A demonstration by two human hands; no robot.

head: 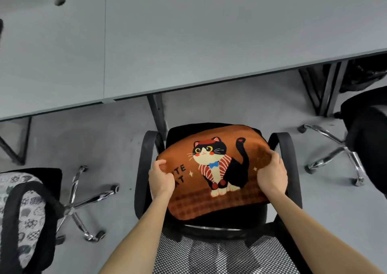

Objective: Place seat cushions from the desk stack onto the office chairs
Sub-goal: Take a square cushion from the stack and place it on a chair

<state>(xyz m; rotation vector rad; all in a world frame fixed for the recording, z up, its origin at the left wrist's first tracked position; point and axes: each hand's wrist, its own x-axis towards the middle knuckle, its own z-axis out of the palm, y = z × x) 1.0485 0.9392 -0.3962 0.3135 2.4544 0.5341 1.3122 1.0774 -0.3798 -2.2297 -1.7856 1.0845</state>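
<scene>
Visibly curled fingers (pixel 160 165) of left hand (pixel 161 179) and right hand (pixel 271 174) gripping side edges of 1 orange cushion (pixel 213 202), black-and-white cat print, red beret, blue bow tie, over the seat of middle chair (pixel 285 148) between 2 armrests, 3 chairs seen, left chair (pixel 11 215) holding 1 grey patterned cushion (pixel 29 215), right chair (pixel 365 131), grey desk (pixel 188 43) beyond.

Plush cushion (pixel 213 169); matt desk (pixel 188 43); chrome chair base (pixel 343 148)

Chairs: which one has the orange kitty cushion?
The middle chair, where the left hand and right hand grip the orange cat cushion over its seat. The left chair has a black-and-white cushion; the right chair shows none.
</scene>
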